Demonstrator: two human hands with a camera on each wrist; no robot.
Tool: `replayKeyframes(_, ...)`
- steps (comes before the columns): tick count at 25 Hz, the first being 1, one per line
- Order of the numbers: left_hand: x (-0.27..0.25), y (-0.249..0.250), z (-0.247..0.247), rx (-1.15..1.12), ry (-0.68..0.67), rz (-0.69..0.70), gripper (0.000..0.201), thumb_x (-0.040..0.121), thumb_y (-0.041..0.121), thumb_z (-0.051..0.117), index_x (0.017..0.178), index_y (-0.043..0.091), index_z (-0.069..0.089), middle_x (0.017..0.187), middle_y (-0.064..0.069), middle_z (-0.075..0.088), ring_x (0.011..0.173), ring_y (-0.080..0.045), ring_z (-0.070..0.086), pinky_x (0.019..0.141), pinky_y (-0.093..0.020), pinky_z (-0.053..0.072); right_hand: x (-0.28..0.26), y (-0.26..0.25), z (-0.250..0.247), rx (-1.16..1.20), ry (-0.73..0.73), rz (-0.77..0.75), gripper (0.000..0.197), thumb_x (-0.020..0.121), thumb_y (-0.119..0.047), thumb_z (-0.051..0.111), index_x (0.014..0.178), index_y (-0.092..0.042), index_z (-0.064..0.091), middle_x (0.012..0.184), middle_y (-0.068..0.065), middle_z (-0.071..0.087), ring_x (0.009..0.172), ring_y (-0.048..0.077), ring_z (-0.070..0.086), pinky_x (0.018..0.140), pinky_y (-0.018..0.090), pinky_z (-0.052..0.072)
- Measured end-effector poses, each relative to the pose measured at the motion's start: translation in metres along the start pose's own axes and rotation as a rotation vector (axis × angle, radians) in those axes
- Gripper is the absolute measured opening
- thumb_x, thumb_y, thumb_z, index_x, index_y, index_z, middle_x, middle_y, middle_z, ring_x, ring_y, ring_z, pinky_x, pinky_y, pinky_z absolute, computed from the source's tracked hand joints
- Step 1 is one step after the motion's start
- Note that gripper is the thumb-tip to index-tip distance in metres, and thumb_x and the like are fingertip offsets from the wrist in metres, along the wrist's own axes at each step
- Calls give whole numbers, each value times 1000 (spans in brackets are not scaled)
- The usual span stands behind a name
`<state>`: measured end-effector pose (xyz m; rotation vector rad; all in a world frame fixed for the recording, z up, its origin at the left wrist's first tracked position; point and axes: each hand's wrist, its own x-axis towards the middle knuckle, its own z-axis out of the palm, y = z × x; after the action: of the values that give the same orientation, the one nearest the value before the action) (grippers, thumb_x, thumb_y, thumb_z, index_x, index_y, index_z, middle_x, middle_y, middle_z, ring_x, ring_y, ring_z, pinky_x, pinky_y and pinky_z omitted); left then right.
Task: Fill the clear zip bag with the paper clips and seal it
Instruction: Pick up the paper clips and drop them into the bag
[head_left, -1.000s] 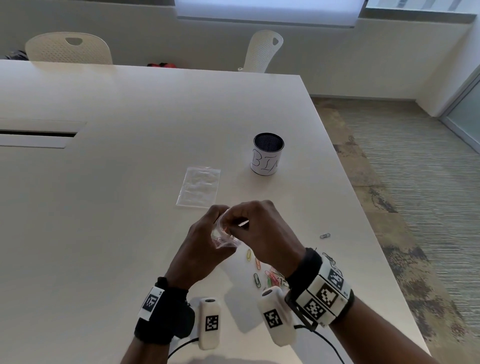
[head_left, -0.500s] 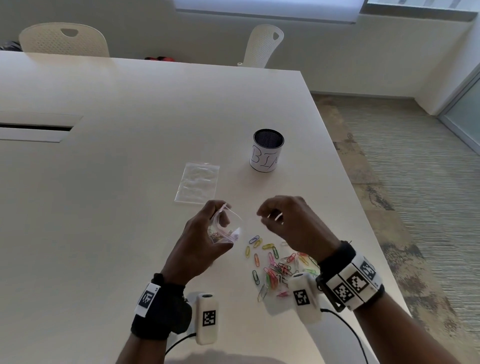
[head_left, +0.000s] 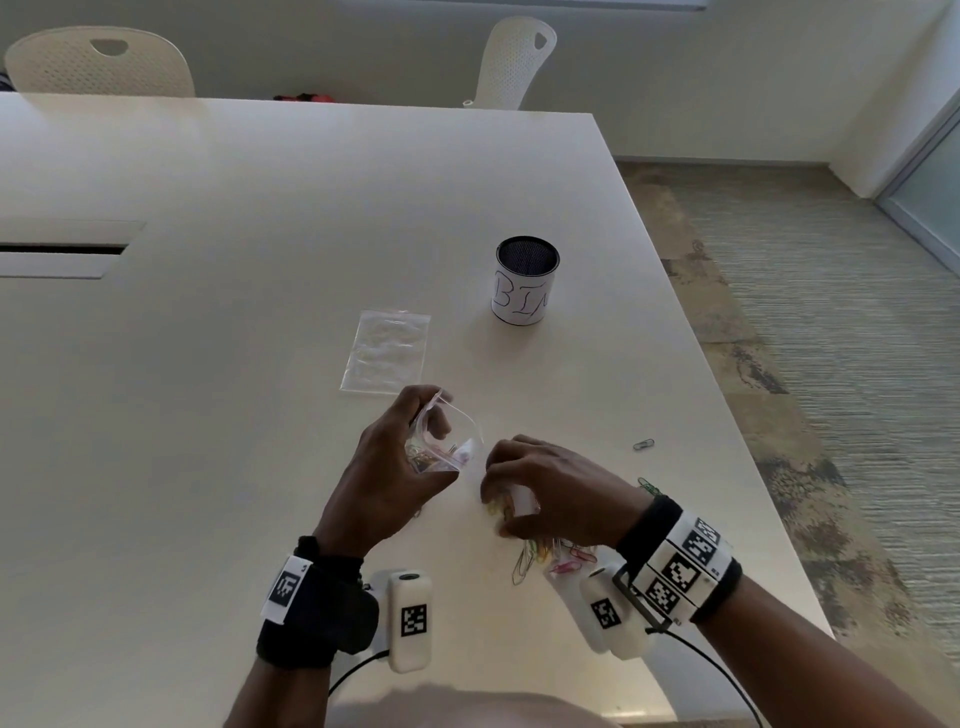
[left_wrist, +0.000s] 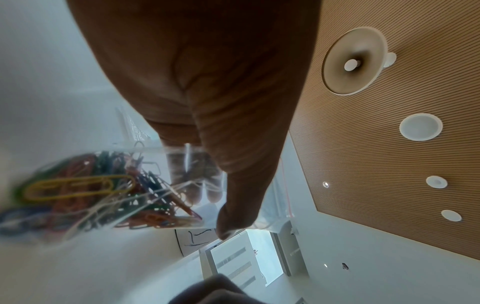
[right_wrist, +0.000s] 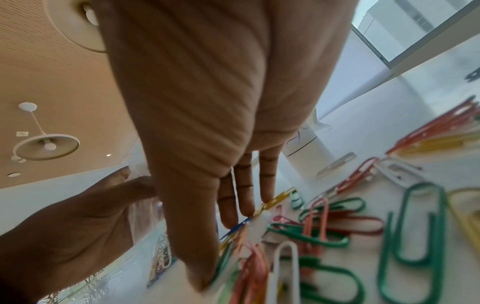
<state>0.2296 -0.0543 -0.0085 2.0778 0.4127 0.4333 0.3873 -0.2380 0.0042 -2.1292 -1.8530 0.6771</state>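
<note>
My left hand (head_left: 431, 421) holds a small clear zip bag (head_left: 451, 441) just above the table, its mouth open towards the far side. Several coloured paper clips (left_wrist: 85, 191) lie inside it; my thumb (left_wrist: 233, 205) presses the front and my fingers show through the plastic. To the right, my right hand (head_left: 501, 512) is down on the loose pile of paper clips (head_left: 550, 558), and my thumb (right_wrist: 197, 267) and fingertips (right_wrist: 241, 209) pinch a few clips between them. The hand hides part of the pile.
A second, empty clear bag (head_left: 387, 351) lies flat beyond my left hand. A white cup with a dark mesh rim (head_left: 524, 283) stands further back right. One stray clip (head_left: 643, 444) lies near the table's right edge (head_left: 727, 415). Two chairs stand at the far side.
My right hand left the bag's mouth, swung right and came down onto the clip pile. My left hand kept the bag and stayed in almost the same place.
</note>
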Motion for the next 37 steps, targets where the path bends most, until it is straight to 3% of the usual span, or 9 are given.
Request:
replayKeyframes(3,0,0,0,-10,4,-3,59,86,16,89,131,33,56,104,6,64,89,-20,70,67,-49,65,-4,9,-3,24,34,-10,13,90,-23,76,102,-25,74,114,-9,66,103,9,56,86,30,55)
replayKeyframes(5,0,1,0,-17,8,-8,58,86,17,89,130,33,56,103,4,64,87,-22,70,66,-49,65,-8,16,-6,11,58,8,10,90,-18,76,97,-24,74,109,-10,66,99,8,56,83,33,57)
replayKeyframes(12,3,0,1,-19,8,-16,58,85,14,89,130,33,57,103,7,64,88,-20,68,72,-42,65,-20,23,-15,-4,84,98,34,91,-48,71,123,-36,68,131,-13,56,118,6,50,95,25,49)
replayKeyframes(15,4,-1,3,-20,2,-21,59,85,13,89,130,33,57,103,6,64,84,-22,68,61,-49,64,-19,23,-9,-55,75,37,18,93,-39,73,110,-32,72,124,-12,61,113,8,53,91,30,55)
replayKeyframes(18,3,-1,1,-19,4,-18,58,86,13,89,129,33,57,103,6,64,84,-22,67,63,-47,64,-24,24,-11,-59,108,50,8,96,-26,71,104,-24,73,117,-8,64,104,10,56,82,35,59)
replayKeyframes(23,4,-1,1,-22,9,-15,57,86,15,89,129,31,57,103,4,65,88,-23,68,72,-38,64,-40,19,-26,-104,-69,166,62,87,-55,74,144,-43,52,140,-17,48,121,2,48,95,29,55)
replayKeyframes(25,4,-1,1,-18,8,-12,57,86,15,89,129,32,57,102,6,65,87,-23,68,71,-38,64,-42,16,-25,-131,-94,171,62,88,-51,75,145,-43,52,143,-14,45,123,6,48,97,31,57)
replayKeyframes(32,4,-2,2,-21,-2,-13,59,85,12,89,129,34,57,102,6,64,88,-22,68,72,-41,65,-31,5,-13,-87,12,174,19,103,-28,61,120,-23,67,126,-4,59,109,12,59,91,28,57)
replayKeyframes(37,2,-1,0,-26,-6,-16,59,85,11,89,130,32,57,103,7,64,93,-20,68,70,-42,65,-23,2,-9,-153,64,194,13,102,-7,57,106,-14,67,109,1,61,90,14,59,75,27,53)
